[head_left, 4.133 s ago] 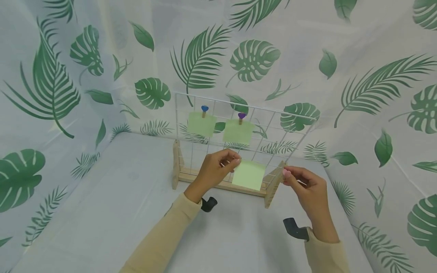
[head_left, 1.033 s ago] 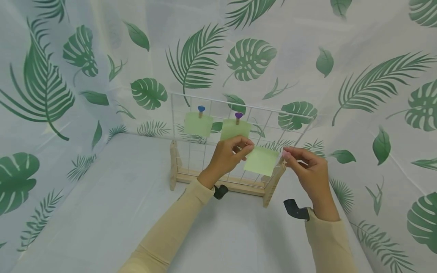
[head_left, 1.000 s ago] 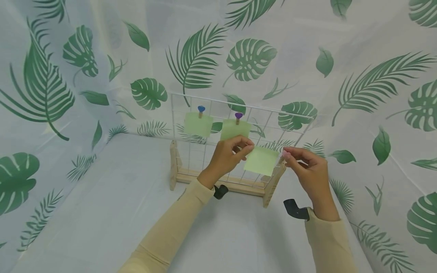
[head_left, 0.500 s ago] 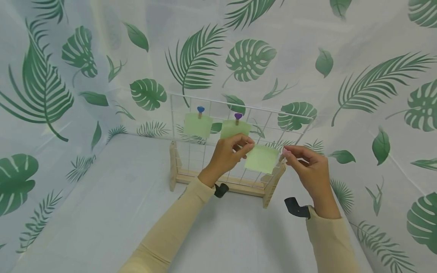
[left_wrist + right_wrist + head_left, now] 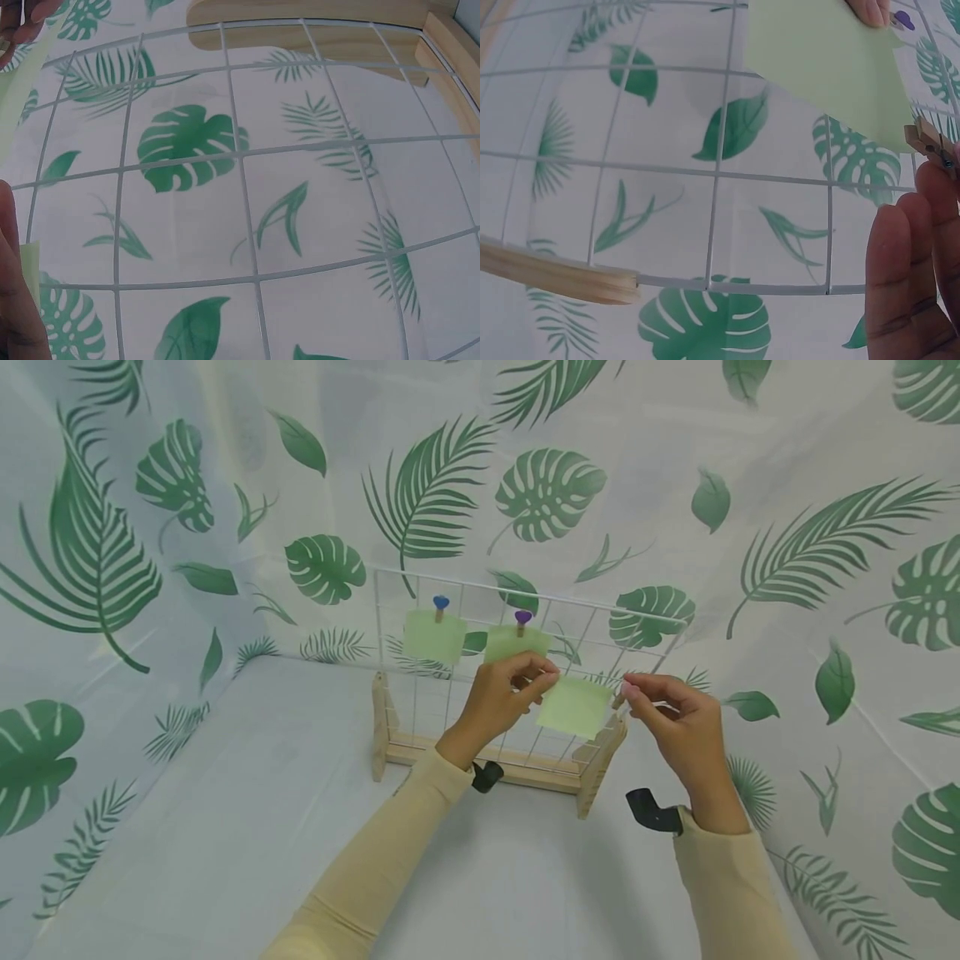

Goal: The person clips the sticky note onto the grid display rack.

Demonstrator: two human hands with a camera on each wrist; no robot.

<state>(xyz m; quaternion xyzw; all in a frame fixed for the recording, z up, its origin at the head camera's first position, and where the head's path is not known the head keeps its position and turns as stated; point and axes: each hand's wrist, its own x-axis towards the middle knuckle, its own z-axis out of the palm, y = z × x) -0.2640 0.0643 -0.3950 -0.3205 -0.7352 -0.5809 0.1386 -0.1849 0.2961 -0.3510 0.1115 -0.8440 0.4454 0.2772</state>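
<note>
In the head view, my left hand (image 5: 498,702) pinches a pale green sticky note (image 5: 576,706) by its upper left corner. The note hangs in front of the lower right part of a white wire grid, which stands in a wooden stand (image 5: 592,768). My right hand (image 5: 678,722) is just right of the note and pinches a small wooden clothespin (image 5: 928,140). Its wooden tip lies close to the note's edge in the right wrist view; whether they touch I cannot tell. The left wrist view shows mostly bare grid, with the fingers at its left edge.
Two other green notes hang on the grid, the left one (image 5: 435,637) under a blue heart clothespin (image 5: 440,603), the other (image 5: 517,642) under a purple heart clothespin (image 5: 522,620), partly behind my left hand. A white table (image 5: 300,760) and leaf-patterned sheeting (image 5: 547,493) surround the stand.
Over the earlier frames both hands rose, and the note went up and right before the grid. In the last half second the right hand rose slightly and the clothespin's wooden end came into sight.
</note>
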